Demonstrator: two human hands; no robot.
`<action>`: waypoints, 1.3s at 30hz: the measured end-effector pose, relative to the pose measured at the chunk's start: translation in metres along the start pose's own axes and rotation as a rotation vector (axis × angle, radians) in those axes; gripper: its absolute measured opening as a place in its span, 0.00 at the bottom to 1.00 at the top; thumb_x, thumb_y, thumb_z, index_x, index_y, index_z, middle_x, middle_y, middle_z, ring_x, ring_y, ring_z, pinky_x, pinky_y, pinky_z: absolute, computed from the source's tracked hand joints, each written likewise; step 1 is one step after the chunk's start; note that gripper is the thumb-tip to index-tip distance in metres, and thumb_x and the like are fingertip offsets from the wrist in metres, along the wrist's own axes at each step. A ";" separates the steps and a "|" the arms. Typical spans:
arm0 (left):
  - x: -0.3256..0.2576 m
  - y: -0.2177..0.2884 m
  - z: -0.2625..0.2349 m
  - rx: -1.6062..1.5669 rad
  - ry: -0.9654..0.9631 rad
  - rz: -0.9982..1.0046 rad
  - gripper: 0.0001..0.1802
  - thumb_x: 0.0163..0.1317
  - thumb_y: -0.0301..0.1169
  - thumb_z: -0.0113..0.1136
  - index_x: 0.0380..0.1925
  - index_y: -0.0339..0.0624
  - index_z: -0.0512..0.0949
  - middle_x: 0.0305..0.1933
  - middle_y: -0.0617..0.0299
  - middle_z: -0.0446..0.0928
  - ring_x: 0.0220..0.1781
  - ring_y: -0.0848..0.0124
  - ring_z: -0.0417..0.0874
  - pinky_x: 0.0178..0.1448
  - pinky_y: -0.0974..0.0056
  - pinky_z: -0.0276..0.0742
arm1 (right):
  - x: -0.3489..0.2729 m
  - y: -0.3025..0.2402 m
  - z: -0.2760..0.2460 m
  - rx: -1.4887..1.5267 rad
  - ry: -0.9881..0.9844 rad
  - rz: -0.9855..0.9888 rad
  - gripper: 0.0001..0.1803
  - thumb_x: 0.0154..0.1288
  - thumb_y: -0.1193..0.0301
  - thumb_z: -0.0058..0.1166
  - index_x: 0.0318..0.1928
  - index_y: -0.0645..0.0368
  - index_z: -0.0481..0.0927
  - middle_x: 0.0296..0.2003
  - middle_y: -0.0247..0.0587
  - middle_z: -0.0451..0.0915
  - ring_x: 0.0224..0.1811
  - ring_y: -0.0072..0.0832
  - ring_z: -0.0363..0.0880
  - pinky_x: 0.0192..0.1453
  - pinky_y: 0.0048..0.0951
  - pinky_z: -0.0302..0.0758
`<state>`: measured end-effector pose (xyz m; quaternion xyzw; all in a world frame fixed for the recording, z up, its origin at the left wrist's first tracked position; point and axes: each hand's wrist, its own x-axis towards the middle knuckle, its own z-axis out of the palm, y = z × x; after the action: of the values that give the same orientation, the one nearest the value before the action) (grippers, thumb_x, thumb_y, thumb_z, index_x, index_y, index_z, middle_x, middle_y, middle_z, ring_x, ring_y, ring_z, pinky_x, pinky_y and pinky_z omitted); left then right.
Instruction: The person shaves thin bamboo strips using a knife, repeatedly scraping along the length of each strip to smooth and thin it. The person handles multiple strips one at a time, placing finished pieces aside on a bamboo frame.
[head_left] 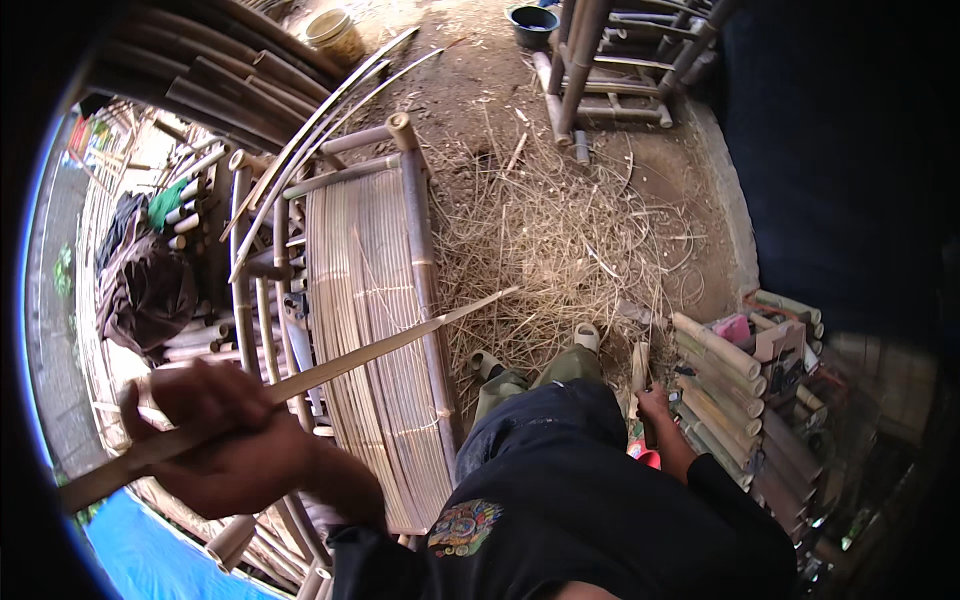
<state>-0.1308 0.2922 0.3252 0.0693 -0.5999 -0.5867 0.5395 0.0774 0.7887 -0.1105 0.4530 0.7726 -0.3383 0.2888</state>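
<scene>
We had the left hand [215, 440] shut round a bamboo strip [380, 345], its long axis running lower left to center, w/ the right hand [655, 405] lower right, closed on a dark handle, well apart.

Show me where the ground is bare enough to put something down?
Bare dirt lies between the yellow bucket and the bamboo frame. The straw pile covers the middle, and cut bamboo pieces crowd around the right hand.
</scene>
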 end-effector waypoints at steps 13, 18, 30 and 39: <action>-0.169 -0.030 0.167 -0.004 -0.258 0.217 0.19 0.71 0.42 0.37 0.39 0.35 0.68 0.33 0.53 0.69 0.39 0.63 0.74 0.46 0.58 0.75 | 0.041 -0.036 -0.161 -0.073 -0.112 -0.325 0.25 0.62 0.61 0.56 0.55 0.64 0.74 0.34 0.53 0.80 0.38 0.43 0.82 0.46 0.38 0.77; -0.161 0.074 0.219 -0.193 -0.191 0.243 0.26 0.74 0.51 0.37 0.19 0.48 0.55 0.20 0.71 0.48 0.23 0.78 0.46 0.24 0.71 0.43 | -0.017 -0.153 -0.242 -0.038 -0.231 -0.799 0.19 0.67 0.65 0.51 0.53 0.64 0.74 0.38 0.57 0.81 0.41 0.51 0.80 0.46 0.41 0.76; -0.231 0.131 0.248 -0.287 -0.390 0.232 0.26 0.74 0.51 0.37 0.19 0.51 0.52 0.23 0.68 0.49 0.24 0.75 0.51 0.33 0.67 0.55 | -0.146 -0.237 -0.294 0.042 -0.428 -1.359 0.14 0.68 0.71 0.50 0.48 0.69 0.74 0.34 0.55 0.79 0.34 0.47 0.83 0.36 0.38 0.81; -0.267 0.130 0.232 -0.153 -0.216 0.425 0.29 0.74 0.53 0.33 0.22 0.46 0.69 0.32 0.63 0.63 0.34 0.68 0.67 0.48 0.57 0.67 | -0.209 -0.248 -0.319 -0.003 -0.364 -1.680 0.15 0.66 0.69 0.54 0.46 0.68 0.73 0.27 0.48 0.76 0.25 0.38 0.82 0.26 0.34 0.80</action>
<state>-0.1195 0.6688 0.3382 -0.1623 -0.6090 -0.5079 0.5872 -0.1006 0.8443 0.3049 -0.3310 0.7939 -0.5063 0.0628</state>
